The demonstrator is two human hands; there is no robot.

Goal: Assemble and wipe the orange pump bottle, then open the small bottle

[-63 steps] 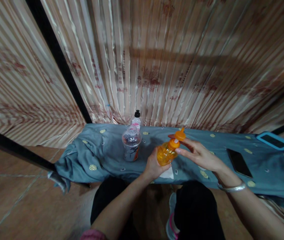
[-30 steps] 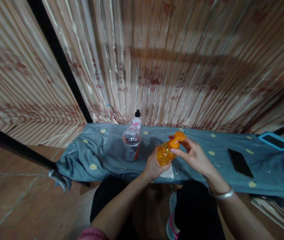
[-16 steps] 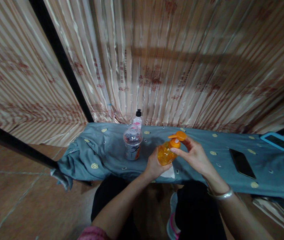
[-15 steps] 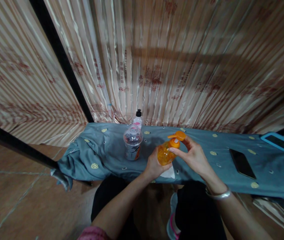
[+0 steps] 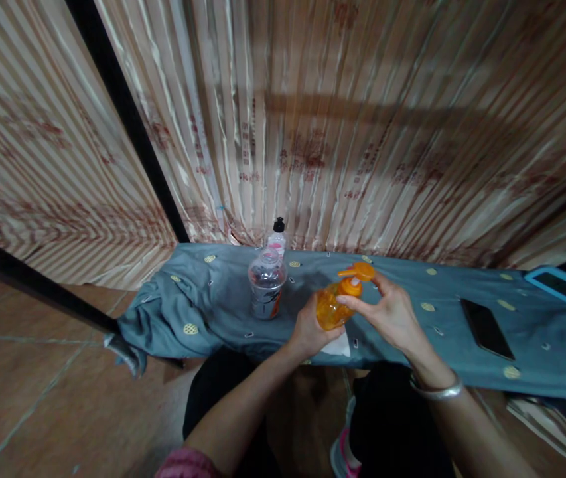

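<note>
Orange pump bottle point(image 5: 331, 308) is up off the tabletop point(image 5: 213, 299), tilted, pump head pointing up and to the right, held out in front of the person's knees. Going left to right: the blue patterned cloth bunches up at the left end of the tabletop, then a clear plastic bottle point(image 5: 266, 285) stands upright with a smaller black-capped bottle point(image 5: 277, 236) just behind it by the curtain. Left hand point(image 5: 309, 330) is wrapped around the lower body of the orange bottle. Right hand point(image 5: 395, 315) has its fingers pinched on the orange pump top point(image 5: 359, 272) and collar, a silver bangle point(image 5: 436, 392) on that wrist. A white scrap of paper point(image 5: 337, 346) lies right under the bottle. Farther right, a dark phone point(image 5: 484, 328) lies flat, well apart, and a blue-framed tablet point(image 5: 561, 285) sits at the far end.
</note>
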